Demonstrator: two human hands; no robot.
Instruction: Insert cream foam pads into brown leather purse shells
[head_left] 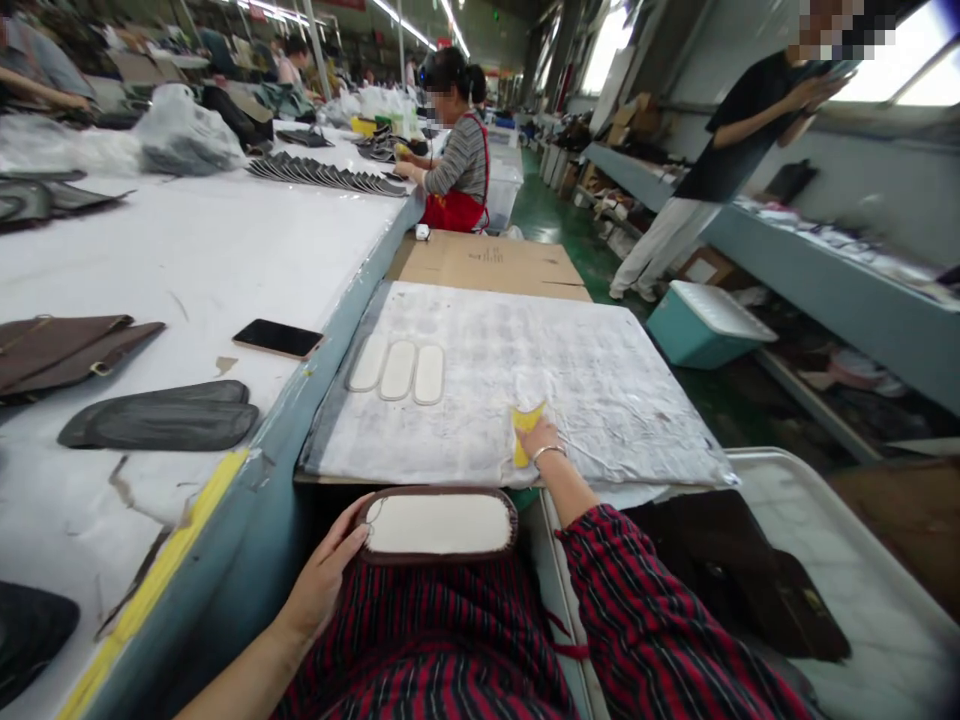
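My left hand (334, 560) grips the left end of an oblong brown piece (442, 553) with a white inset face, held over my lap. Further out, my right hand (540, 437) has its fingers closed on a yellow scraper (521, 440), which touches the white-covered board (480, 430). The sheet around the scraper is wrinkled and looks smeared. Left of it on the board, three white rounded oblong pieces (397, 371) with grey rims lie side by side.
On the long white table (300, 250) at left are a phone (277, 338), black leather pieces (157, 415) and a brown leather piece (67, 350). A pale bin (832, 560) holds dark brown leather at right. One person (457, 160) sits ahead; another (720, 150) stands at right.
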